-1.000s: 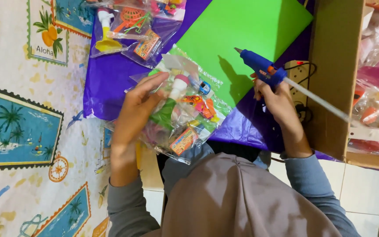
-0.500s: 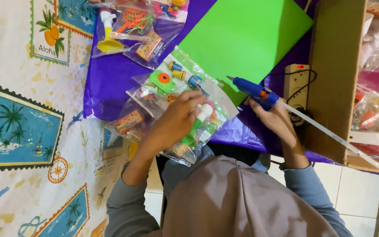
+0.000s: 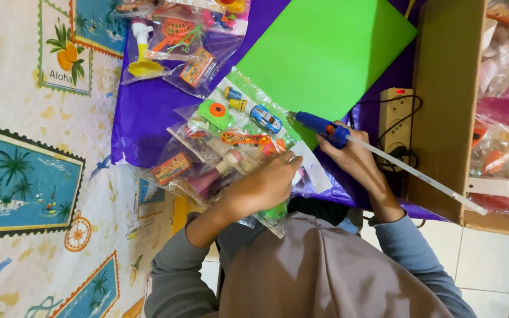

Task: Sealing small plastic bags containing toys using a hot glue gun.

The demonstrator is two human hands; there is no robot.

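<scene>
The left hand (image 3: 264, 187) lies palm-down with its fingers curled over a clear plastic bag of small toys (image 3: 231, 147), pressing it onto the purple sheet (image 3: 148, 112); through the bag show a little blue toy car (image 3: 265, 119), a green disc with an orange centre (image 3: 216, 111) and an orange printed card (image 3: 172, 168). Just beside it, the right hand (image 3: 354, 159) is wrapped around the grip of a blue glue gun (image 3: 320, 126), whose nozzle points toward the bag's upper edge where it meets the green paper sheet (image 3: 325, 53); a long clear glue stick (image 3: 419, 176) juts from the gun's back toward the cardboard box (image 3: 443, 106). Whether the nozzle touches the bag is hard to tell. Past the right hand, a cream power strip (image 3: 397, 121) with black cords lies between the green paper and the box, which holds more bagged toys (image 3: 505, 106). Farther up the purple sheet lie other toy bags (image 3: 178, 41), one with a yellow and white piece. The purple sheet rests on a cloth printed with palm-tree stamps (image 3: 25, 176).
</scene>
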